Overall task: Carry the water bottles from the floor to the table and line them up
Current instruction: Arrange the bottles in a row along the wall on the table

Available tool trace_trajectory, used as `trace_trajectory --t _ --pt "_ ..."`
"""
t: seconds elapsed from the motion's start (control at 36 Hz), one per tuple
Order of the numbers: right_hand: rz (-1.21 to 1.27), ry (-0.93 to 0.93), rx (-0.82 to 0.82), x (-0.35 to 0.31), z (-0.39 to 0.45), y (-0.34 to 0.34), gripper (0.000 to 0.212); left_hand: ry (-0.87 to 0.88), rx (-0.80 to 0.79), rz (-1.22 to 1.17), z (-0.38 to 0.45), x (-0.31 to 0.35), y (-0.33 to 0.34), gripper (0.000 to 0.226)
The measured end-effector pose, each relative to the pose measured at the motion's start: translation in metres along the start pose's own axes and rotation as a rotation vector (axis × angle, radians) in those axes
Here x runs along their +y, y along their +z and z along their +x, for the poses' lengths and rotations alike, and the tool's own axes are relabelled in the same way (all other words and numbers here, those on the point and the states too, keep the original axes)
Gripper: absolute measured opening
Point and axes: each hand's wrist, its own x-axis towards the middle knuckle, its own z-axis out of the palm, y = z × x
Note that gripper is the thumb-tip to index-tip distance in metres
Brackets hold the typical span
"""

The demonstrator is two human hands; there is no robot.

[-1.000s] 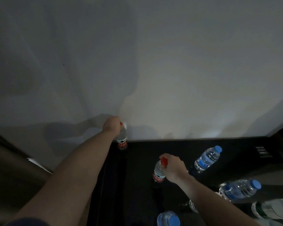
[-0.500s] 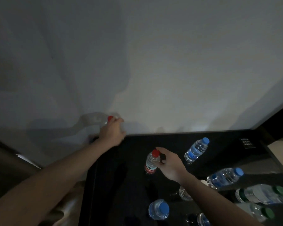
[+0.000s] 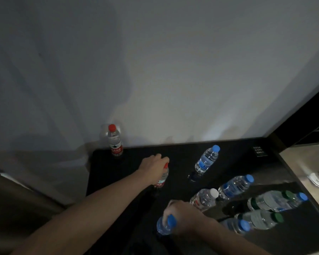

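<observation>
A red-capped bottle (image 3: 115, 140) stands alone at the far left corner of the black table (image 3: 234, 157), against the wall. My left hand (image 3: 153, 162) grips the top of a second red-capped bottle (image 3: 162, 178) standing mid-table. My right hand (image 3: 181, 211) grips a blue-capped bottle (image 3: 165, 225) near the front edge. More upright bottles stand to the right: two blue-capped bottles (image 3: 207, 159) (image 3: 235, 186), a white-capped bottle (image 3: 204, 198), green-capped bottles (image 3: 269, 200) (image 3: 263, 219) and another blue-capped bottle (image 3: 237, 225).
A pale wall (image 3: 173, 70) rises directly behind the table. A small white-lettered label (image 3: 259, 151) lies at the table's far right corner. Beyond the right edge lies a lighter surface (image 3: 309, 162) with a white object (image 3: 317, 181). To the left the table drops to a dark brown area (image 3: 17, 199).
My left hand let go of the corner red-capped bottle and moved right onto the second red-capped bottle. My right hand left that bottle and came down onto a blue-capped one near the front.
</observation>
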Motion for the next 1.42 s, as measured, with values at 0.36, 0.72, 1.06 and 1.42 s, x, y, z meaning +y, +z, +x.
trace_trajectory --t 0.36,0.72,1.06,1.42 --pt "0.309 0.218 0.45 0.036 0.015 -0.039 0.016 -0.152 0.153 -0.005 -0.015 -0.043 -0.024 0.026" --pt "0.359 0.256 0.415 0.02 0.062 -0.072 0.023 -0.289 0.154 0.0 -0.002 -0.093 -0.06 0.025" --pt "0.304 0.262 0.334 0.022 0.086 -0.087 0.04 -0.342 0.125 0.203 0.048 -0.119 -0.106 0.025" --pt "0.215 0.206 0.371 0.023 0.097 -0.085 0.034 -0.456 0.07 0.241 0.08 -0.144 -0.095 0.035"
